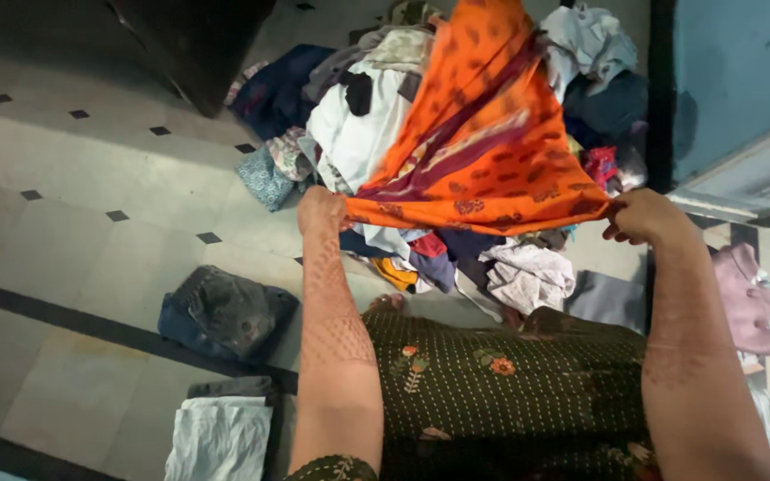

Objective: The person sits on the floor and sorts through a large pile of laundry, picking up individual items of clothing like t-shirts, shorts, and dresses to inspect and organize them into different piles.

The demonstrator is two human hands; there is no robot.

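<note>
left hand (321, 210): fist clenched on one bottom corner of the orange printed cloth (483, 134), knuckles to camera
right hand (645, 216): fingers pinched on the opposite bottom corner, same cloth
cloth position: stretched taut along its lower hem between both hands, held out in front of the body above the clothes pile (456, 169); far end trails up and away, top edge out of frame
cloth handling: looks thin, light, very soft; drapes and creases freely, no stiffness; probably a bit slippery, not fragile
best hold: at corners or along the hem, as now; a mid-panel grab would bunch it
count, hands: two, both the wearer's own
count, orange cloths: one
count, pile: one heap, mixed whites, blues, purples; single items too tangled to count
count, folded stacks on floor: a dark denim one (225, 312), a white-topped one (220, 428) nearer the camera; pink garments (746, 294) on the right
floor (64, 178): pale tiles with small dark diamond insets
</note>
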